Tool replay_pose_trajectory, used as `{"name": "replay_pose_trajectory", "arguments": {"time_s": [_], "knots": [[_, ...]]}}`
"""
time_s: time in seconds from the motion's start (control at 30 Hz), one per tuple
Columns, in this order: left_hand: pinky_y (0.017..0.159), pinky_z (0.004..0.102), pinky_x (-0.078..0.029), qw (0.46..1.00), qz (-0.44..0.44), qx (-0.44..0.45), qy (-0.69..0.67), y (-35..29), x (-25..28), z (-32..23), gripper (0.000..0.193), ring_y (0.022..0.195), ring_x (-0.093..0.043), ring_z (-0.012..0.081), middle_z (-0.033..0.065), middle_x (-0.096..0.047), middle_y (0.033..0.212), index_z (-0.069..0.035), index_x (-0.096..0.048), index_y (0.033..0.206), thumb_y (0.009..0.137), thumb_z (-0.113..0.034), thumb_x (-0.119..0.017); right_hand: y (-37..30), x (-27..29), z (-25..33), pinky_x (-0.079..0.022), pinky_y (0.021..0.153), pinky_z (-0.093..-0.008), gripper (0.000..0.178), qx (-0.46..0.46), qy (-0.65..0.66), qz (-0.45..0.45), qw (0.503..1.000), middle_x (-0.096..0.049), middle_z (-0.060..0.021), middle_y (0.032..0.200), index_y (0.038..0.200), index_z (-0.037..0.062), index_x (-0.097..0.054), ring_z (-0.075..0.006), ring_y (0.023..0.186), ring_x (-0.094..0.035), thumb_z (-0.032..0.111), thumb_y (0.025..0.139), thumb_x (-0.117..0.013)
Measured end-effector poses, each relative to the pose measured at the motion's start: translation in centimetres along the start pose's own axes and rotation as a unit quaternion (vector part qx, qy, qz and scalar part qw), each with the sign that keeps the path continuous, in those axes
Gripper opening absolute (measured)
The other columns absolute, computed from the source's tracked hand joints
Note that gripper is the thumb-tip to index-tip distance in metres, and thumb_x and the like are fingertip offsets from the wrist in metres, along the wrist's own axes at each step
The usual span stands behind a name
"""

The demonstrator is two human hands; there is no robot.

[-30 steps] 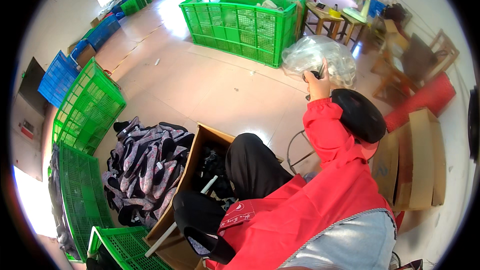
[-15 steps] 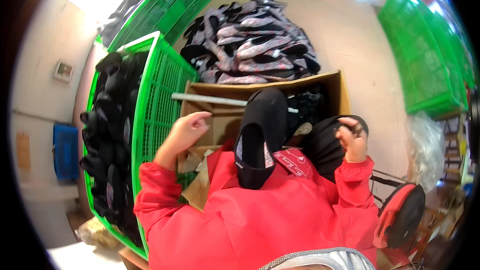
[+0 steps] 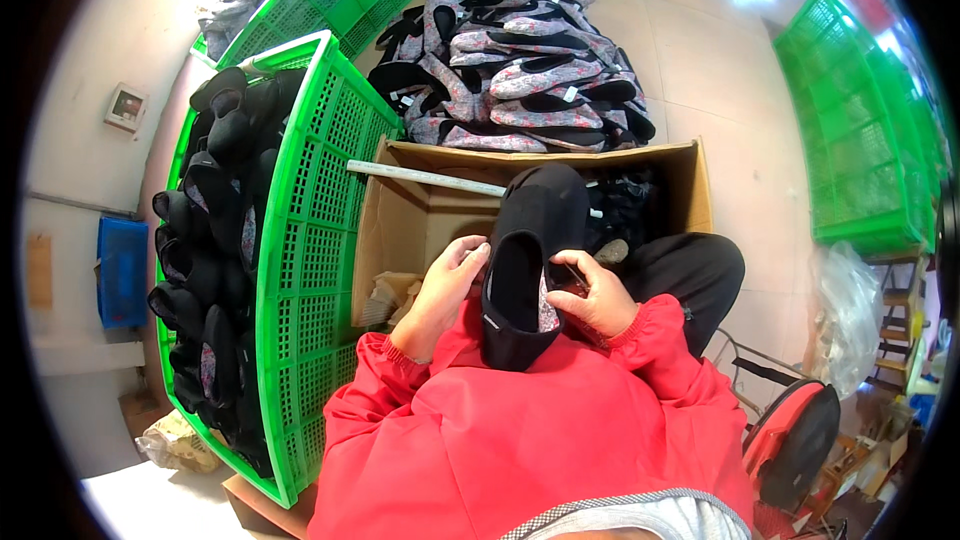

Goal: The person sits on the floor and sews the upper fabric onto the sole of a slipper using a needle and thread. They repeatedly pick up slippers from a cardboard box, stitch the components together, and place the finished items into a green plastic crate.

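Note:
A black slip-on shoe [image 3: 567, 208] with a flower-patterned lining lies on my lap, toe pointing away and opening up. My left hand [image 3: 446, 280] is at the left side of the shoe's opening, with thumb and forefinger pinched together; what they hold, if anything, is too small to see. On the other side my right hand [image 3: 597, 302] has its thumb at the patterned lining by the rim. Its fingers are curled round something small and dark that I cannot make out.
A cardboard box [image 3: 385, 230] stands beyond my knees, a pale rod [image 3: 425, 178] across it. Behind it lies a heap of patterned shoes [image 3: 540, 80]. At left a green crate [image 3: 325, 190] holds black shoes [image 3: 215, 210]. More green crates [image 3: 850, 120] stand at right, near clear plastic [image 3: 850, 310].
Both hands have come inward from either side to the shoe's opening. The shoe stays on my lap. The whole view has shifted slightly.

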State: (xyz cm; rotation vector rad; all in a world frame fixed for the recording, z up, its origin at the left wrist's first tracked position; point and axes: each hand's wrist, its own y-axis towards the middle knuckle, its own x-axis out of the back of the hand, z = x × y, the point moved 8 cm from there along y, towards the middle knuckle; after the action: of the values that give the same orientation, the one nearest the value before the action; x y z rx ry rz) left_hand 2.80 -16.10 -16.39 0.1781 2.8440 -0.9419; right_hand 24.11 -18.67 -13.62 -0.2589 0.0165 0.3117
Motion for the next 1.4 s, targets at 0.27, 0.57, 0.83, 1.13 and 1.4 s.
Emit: {"name": "replay_pose_trajectory", "arguments": {"time_s": [0.27, 0.57, 0.83, 1.13, 1.4], "knots": [[0.086, 0.0295, -0.051, 0.979, 0.114, -0.056, -0.160, 1.8, -2.9, -3.2, 0.033, 0.099, -0.060, 0.0120, 0.0052, -0.063, 0.108, -0.006, -0.054, 0.122, 0.096, -0.023, -0.066, 2.0, -1.4, -0.5, -0.046, 0.085, -0.0258, 0.050, -0.016, 0.019, -0.045, 0.999, -0.056, -0.0036, 0.107, 0.122, 0.0024, -0.051, -0.0117, 0.097, -0.054, -0.012, 0.074, -0.057], [0.101, 0.0471, -0.048, 0.894, 0.267, -0.050, -0.356, 1.0, -5.1, -7.2, 0.070, 0.117, -0.059, 0.0374, 0.0227, -0.059, 0.129, -0.006, -0.036, 0.148, 0.090, -0.036, -0.061, 2.7, -4.2, 0.4, -0.050, 0.073, -0.0265, 0.047, -0.020, 0.108, 0.088, 0.990, -0.062, -0.0038, 0.098, 0.120, 0.0008, -0.057, -0.0112, 0.083, -0.059, -0.012, 0.075, -0.055], [0.077, 0.0407, -0.056, 0.950, 0.009, -0.089, -0.299, 4.7, 2.2, -7.1, 0.042, 0.082, -0.066, 0.0255, 0.0124, -0.067, 0.093, -0.003, -0.055, 0.131, 0.092, -0.019, -0.056, 2.0, 1.1, 1.6, -0.044, 0.096, -0.0258, 0.026, 0.184, 0.173, -0.064, 0.965, -0.060, -0.0042, 0.119, 0.123, 0.0016, -0.060, -0.0116, 0.108, -0.057, 0.004, 0.096, -0.059], [0.076, 0.0441, -0.056, 0.940, -0.060, 0.000, -0.337, 7.6, 3.9, -2.3, 0.022, 0.079, -0.066, 0.0303, 0.0135, -0.068, 0.090, -0.003, -0.063, 0.098, 0.089, -0.023, -0.061, 1.4, -2.0, 4.0, -0.044, 0.096, -0.0246, 0.038, 0.111, 0.217, 0.061, 0.968, -0.061, -0.0058, 0.123, 0.133, -0.0007, -0.053, -0.0111, 0.109, -0.058, 0.014, 0.099, -0.062], [0.075, 0.0440, -0.056, 0.929, -0.071, 0.023, -0.363, 6.4, 0.8, -0.2, 0.020, 0.078, -0.066, 0.0307, 0.0131, -0.066, 0.085, -0.004, -0.059, 0.092, 0.091, -0.023, -0.058, 3.1, 2.8, -1.8, -0.045, 0.080, -0.0195, 0.017, 0.114, 0.183, -0.220, 0.951, -0.064, 0.0034, 0.096, 0.111, 0.0006, -0.066, -0.0044, 0.086, -0.056, 0.009, 0.097, -0.064]]}}
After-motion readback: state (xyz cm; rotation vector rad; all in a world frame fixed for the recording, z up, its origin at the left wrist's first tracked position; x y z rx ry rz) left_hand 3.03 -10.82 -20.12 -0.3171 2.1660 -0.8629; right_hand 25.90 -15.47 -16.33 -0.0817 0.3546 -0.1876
